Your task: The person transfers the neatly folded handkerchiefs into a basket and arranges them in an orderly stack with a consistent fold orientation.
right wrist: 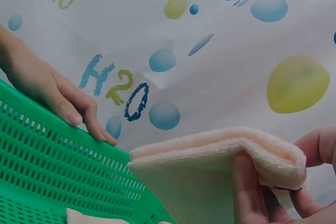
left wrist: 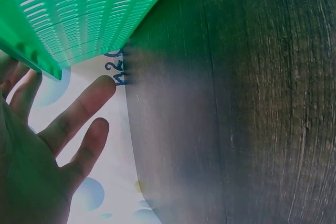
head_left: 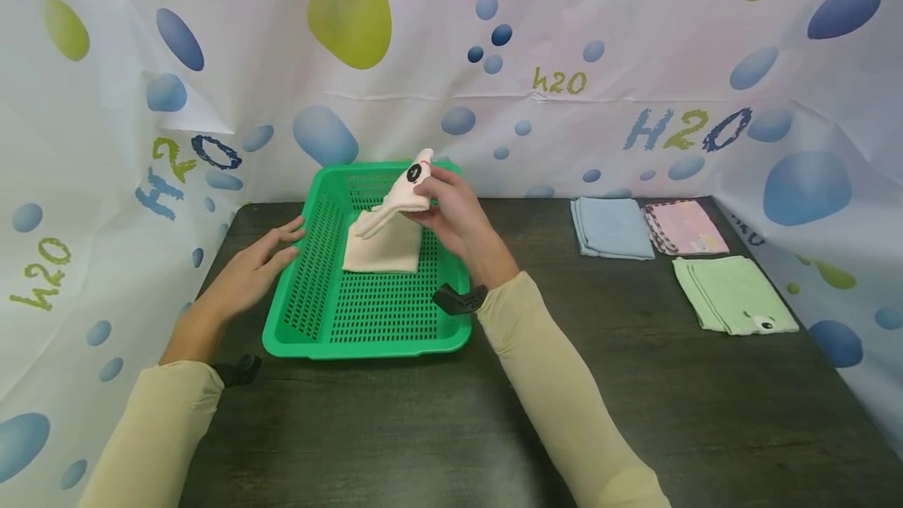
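My right hand (head_left: 458, 218) pinches a folded pale peach towel (head_left: 407, 188) with a dark round motif, tilted over the back of the green plastic basket (head_left: 367, 351). In the right wrist view the thumb and fingers grip the thick folded end of this towel (right wrist: 210, 156). Below it, a peach folded towel (head_left: 384, 254) lies flat in the basket, partly covered from sight by the held one. My left hand (head_left: 250, 269) touches the basket's left rim, its fingers extended. The left wrist view shows that hand (left wrist: 31, 145) with fingers spread beside the basket wall (left wrist: 89, 14).
On the dark wooden table (head_left: 367, 429), folded blue (head_left: 612, 229), pink (head_left: 686, 227) and green (head_left: 737, 296) towels lie at the right. A white curtain (head_left: 437, 14) with coloured spots stands close behind the basket and along both sides of the table.
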`<state>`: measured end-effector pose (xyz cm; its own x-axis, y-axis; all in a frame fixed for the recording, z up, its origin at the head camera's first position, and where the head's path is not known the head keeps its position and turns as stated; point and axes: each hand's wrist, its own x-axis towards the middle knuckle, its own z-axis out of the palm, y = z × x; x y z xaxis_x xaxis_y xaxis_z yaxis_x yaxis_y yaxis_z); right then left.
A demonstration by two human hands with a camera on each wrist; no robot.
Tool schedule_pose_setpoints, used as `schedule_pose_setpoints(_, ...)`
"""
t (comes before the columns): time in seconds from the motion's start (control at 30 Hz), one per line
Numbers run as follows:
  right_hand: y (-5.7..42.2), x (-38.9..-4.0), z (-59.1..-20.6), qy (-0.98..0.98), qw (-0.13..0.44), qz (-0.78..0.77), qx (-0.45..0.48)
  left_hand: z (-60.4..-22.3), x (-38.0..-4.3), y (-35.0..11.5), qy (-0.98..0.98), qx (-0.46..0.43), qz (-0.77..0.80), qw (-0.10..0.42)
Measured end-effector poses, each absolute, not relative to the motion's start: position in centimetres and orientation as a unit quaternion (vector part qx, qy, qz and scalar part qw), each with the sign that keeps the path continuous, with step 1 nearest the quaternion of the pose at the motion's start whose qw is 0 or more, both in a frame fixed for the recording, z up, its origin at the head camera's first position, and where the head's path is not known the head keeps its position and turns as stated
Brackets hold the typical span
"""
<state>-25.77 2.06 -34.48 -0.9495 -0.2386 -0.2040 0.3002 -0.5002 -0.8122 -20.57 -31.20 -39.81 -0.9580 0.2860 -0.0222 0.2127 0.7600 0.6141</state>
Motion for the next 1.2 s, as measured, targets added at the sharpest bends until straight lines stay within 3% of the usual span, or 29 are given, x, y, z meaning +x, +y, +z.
schedule_pose_setpoints(1.2,-2.8,-27.2,-35.4,0.471,0.188,-0.856,0.098,-40.4,-20.7,-31.3,0.932,0.138,0.333,0.042)
